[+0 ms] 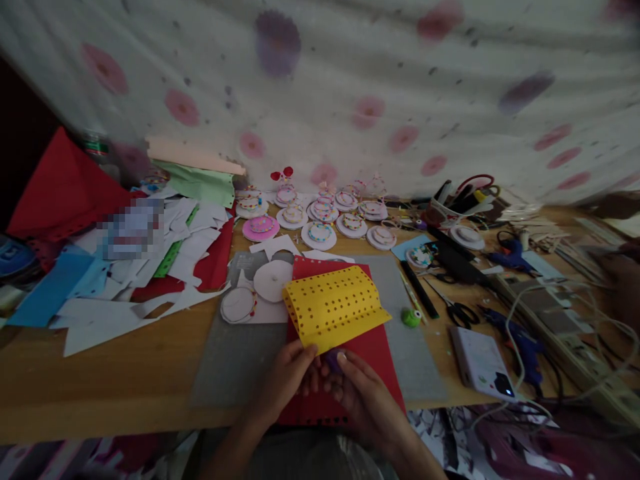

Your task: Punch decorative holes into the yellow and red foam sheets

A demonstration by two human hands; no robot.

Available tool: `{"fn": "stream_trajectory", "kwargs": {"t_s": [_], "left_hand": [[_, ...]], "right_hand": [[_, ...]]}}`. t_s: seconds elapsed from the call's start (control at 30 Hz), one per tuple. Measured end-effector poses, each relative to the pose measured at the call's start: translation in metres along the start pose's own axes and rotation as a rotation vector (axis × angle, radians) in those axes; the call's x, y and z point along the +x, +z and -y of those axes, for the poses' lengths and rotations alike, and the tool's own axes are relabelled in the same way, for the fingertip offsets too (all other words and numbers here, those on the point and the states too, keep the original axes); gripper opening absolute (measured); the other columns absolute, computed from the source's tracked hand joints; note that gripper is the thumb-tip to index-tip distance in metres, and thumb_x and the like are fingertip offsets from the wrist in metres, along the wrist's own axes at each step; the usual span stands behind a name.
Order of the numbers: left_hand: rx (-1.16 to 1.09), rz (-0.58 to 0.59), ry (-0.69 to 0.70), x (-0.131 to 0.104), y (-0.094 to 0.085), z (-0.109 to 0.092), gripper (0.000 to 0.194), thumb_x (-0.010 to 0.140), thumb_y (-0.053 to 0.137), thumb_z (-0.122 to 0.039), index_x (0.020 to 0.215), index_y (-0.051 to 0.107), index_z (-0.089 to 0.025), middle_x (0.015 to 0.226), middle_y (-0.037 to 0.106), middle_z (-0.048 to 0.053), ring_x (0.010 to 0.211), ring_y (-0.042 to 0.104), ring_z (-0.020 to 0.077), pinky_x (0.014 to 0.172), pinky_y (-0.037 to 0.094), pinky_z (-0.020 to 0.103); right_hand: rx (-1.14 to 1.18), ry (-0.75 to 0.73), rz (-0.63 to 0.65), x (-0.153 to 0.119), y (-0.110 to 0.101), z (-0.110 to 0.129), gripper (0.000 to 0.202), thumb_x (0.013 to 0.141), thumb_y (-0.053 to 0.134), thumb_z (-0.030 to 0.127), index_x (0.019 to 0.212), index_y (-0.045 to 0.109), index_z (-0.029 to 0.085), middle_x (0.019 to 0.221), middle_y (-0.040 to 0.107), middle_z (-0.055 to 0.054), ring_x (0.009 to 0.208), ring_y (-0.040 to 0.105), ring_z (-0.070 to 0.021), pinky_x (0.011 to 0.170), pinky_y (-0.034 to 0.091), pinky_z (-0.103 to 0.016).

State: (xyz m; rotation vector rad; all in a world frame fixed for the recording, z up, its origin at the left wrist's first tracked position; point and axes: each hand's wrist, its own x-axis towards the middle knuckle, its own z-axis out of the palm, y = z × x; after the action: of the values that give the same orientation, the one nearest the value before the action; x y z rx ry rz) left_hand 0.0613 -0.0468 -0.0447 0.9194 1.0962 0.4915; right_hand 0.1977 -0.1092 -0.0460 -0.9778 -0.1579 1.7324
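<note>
Yellow catches my eye first in the head view: the yellow sheet is rolled over on itself above the red sheet, right in front of the person, its top covered in rows of what look like small punched holes. The left hand pinches its near edge between thumb and forefinger, the other fingers curled in underneath. The right hand closes round a little purple punch, or what I take for one, thumb pressed on top. It sits just beside that same edge, and I can't make out from here whether it bites on the sheet.

To do this well, I'd say, the left hand wants to grip close to the punch, so that the edge goes in flat and doesn't buckle. The roll looks springy; better to let it curve loosely than crush it, since a crease would likely show. Line each press up with the row beside it, leave an even strip between holes, push the thumb straight down, and slide the sheet out only once the punch lets go, or the edge could tear. The grey mat underneath offers a level place to check spacing. The scissors lie well off to the right, so they don't crowd the hands.
</note>
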Motion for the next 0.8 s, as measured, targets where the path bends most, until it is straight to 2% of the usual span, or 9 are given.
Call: {"fn": "stream_trajectory", "kwargs": {"t_s": [0.17, 0.33, 0.47, 0.6, 0.8], "left_hand": [[0.008, -0.019, 0.065, 0.003, -0.005, 0.000, 0.037, 0.074, 0.058, -0.055, 0.063, 0.053, -0.020, 0.040, 0.049, -0.006, 0.034, 0.041, 0.0082, 0.037, 0.027, 0.020], [0.046, -0.004, 0.161, -0.002, -0.008, 0.003, 0.033, 0.081, 0.055, -0.050, 0.067, 0.055, -0.019, 0.044, 0.050, -0.006, 0.039, 0.044, 0.0094, 0.042, 0.032, 0.021], [0.149, -0.012, 0.245, -0.008, -0.005, 0.000, 0.030, 0.086, 0.052, -0.042, 0.068, 0.056, -0.020, 0.047, 0.049, -0.006, 0.044, 0.046, 0.0107, 0.049, 0.036, 0.022], [0.198, -0.003, 0.216, -0.013, -0.001, -0.008, 0.030, 0.085, 0.052, -0.041, 0.064, 0.054, -0.021, 0.044, 0.045, -0.007, 0.041, 0.043, 0.0108, 0.045, 0.032, 0.022], [0.214, 0.132, 0.116, -0.014, -0.003, -0.008, 0.037, 0.086, 0.048, -0.049, 0.064, 0.052, -0.020, 0.040, 0.041, -0.008, 0.037, 0.035, 0.0095, 0.042, 0.027, 0.022]], "right_hand": [[0.107, -0.024, -0.118, 0.004, 0.008, 0.002, 0.025, 0.064, 0.085, 0.026, 0.084, 0.073, 0.016, 0.083, 0.074, -0.003, 0.071, 0.063, -0.0108, 0.067, 0.049, -0.020], [0.117, -0.035, -0.127, 0.003, 0.016, 0.002, 0.022, 0.064, 0.085, 0.023, 0.082, 0.075, 0.016, 0.084, 0.074, -0.002, 0.077, 0.063, -0.0114, 0.074, 0.049, -0.021], [0.118, -0.035, -0.140, 0.003, 0.014, 0.002, 0.022, 0.063, 0.085, 0.024, 0.081, 0.075, 0.016, 0.082, 0.074, -0.003, 0.076, 0.064, -0.0125, 0.071, 0.049, -0.022], [0.091, -0.045, -0.096, 0.003, 0.013, 0.001, 0.021, 0.067, 0.084, 0.026, 0.081, 0.074, 0.015, 0.077, 0.072, -0.002, 0.072, 0.062, -0.0116, 0.067, 0.048, -0.021], [0.123, -0.022, -0.068, 0.002, 0.017, 0.003, 0.019, 0.066, 0.084, 0.025, 0.075, 0.072, 0.014, 0.072, 0.068, 0.000, 0.068, 0.059, -0.0096, 0.066, 0.047, -0.020]]}}
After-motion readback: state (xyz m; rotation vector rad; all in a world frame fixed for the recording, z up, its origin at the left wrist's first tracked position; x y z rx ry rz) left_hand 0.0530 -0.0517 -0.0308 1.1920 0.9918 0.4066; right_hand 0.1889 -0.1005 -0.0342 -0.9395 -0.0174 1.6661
